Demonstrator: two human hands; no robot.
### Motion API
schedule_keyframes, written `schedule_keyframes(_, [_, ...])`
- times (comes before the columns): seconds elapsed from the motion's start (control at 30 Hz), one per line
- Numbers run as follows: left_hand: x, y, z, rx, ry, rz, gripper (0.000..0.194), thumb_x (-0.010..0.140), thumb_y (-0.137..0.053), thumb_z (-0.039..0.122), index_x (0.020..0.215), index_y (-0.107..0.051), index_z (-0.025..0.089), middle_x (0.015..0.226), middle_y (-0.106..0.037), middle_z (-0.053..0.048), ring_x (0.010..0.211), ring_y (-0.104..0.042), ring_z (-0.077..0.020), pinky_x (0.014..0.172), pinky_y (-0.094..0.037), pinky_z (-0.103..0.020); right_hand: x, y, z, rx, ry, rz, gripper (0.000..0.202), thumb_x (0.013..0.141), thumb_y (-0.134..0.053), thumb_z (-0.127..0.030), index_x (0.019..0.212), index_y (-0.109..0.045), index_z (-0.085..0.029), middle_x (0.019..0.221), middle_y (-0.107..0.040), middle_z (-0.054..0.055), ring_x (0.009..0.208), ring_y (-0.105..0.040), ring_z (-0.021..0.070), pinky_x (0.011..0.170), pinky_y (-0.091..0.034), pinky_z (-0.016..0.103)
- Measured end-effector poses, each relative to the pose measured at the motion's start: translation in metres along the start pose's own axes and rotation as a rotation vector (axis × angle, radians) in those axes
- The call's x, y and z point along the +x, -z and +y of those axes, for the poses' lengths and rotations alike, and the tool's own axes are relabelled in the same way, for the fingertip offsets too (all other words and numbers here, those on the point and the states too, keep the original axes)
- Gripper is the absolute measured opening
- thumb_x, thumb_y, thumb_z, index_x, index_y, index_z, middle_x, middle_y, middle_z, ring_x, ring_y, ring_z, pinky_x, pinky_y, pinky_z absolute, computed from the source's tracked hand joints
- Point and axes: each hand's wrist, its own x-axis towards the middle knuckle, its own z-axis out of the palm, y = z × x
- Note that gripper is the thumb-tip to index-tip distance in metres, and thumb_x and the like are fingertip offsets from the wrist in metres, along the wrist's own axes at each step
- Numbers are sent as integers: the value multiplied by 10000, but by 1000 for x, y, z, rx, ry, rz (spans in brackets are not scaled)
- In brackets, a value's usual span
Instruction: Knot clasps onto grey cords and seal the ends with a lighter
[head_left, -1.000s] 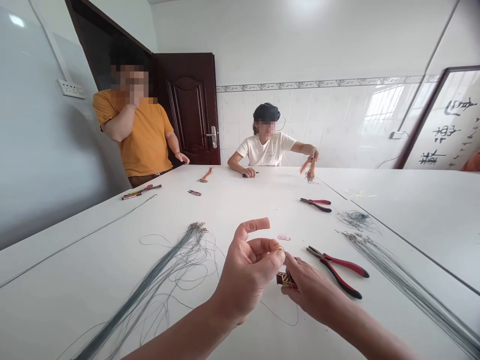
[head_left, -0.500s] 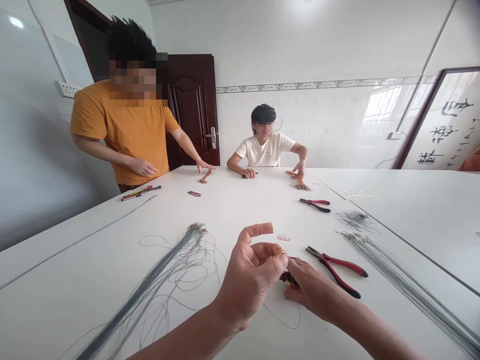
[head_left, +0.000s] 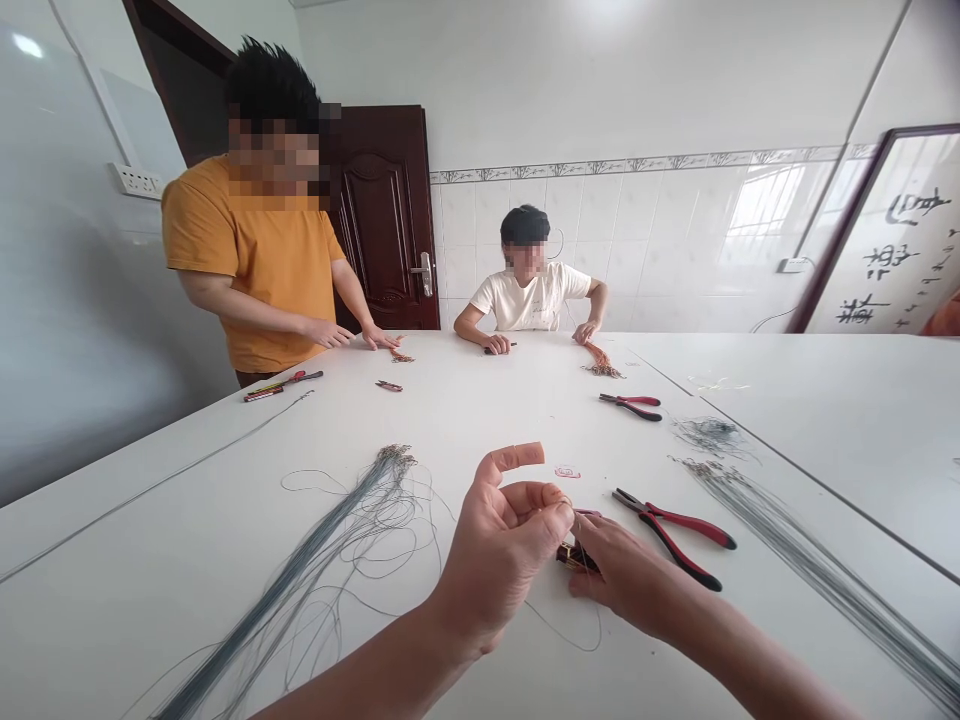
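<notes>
the left hand is held up over the desk, one finger poking out to the right, its thumb and next finger pinching a thin cord that dips in a loop below. the right hand sits low beside it, back up, its grip closed on what looks like a small dark tool, mostly hidden. pliers lie just past the right hand

Cord bundle left of hands; near pliers right.
</notes>
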Motion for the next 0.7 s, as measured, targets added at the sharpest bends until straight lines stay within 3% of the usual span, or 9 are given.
schedule_keyframes(0.2, [-1, -4, -1, 2, -27, 41, 424, 684, -688, 158, 1063, -505, 208, 693, -585, 38, 555, -453, -53, 533, -330, -196, 0, 1, -2, 56, 40, 42, 322, 741, -570, -95, 1046, -573, -198, 1120, -613, 94, 1099, -511, 293, 887, -422, 446])
schedule_keyframes(0.33, [0, -4, -3, -26, -51, 49, 427, 661, -709, 179, 1041, -517, 209, 684, -588, 34, 530, -440, -55, 525, -333, -201, -2, 11, -14, 139, 45, 106, 151, 838, -484, -192, 968, -558, -213, 950, -640, 67, 908, -588, 246, 765, -465, 405])
schedule_keyframes(0.43, [4, 1, -7, -27, -79, 10, 407, 701, -689, 170, 1060, -501, 211, 702, -584, 30, 557, -448, -51, 530, -335, -187, -11, 20, -32, 480, 55, 195, 218, 878, -425, -258, 1085, -486, -224, 890, -623, 41, 799, -593, 185, 674, -479, 332])
schedule_keyframes(0.53, [7, 5, -12, -21, -99, -41, 377, 753, -650, 158, 1083, -478, 216, 727, -566, 32, 591, -456, -47, 542, -349, -174, -20, 26, -47, 911, 55, 259, 320, 809, -533, -285, 1117, -457, -241, 872, -615, 19, 806, -576, 171, 660, -475, 304])
schedule_keyframes(0.7, [7, 7, -16, 5, -133, -66, 353, 783, -619, 161, 1090, -460, 232, 765, -551, 34, 637, -474, -56, 598, -392, -191, -25, 24, -58, 996, 7, 308, 355, 797, -621, -387, 1069, -462, -224, 778, -593, 0, 685, -541, 145, 532, -419, 248])
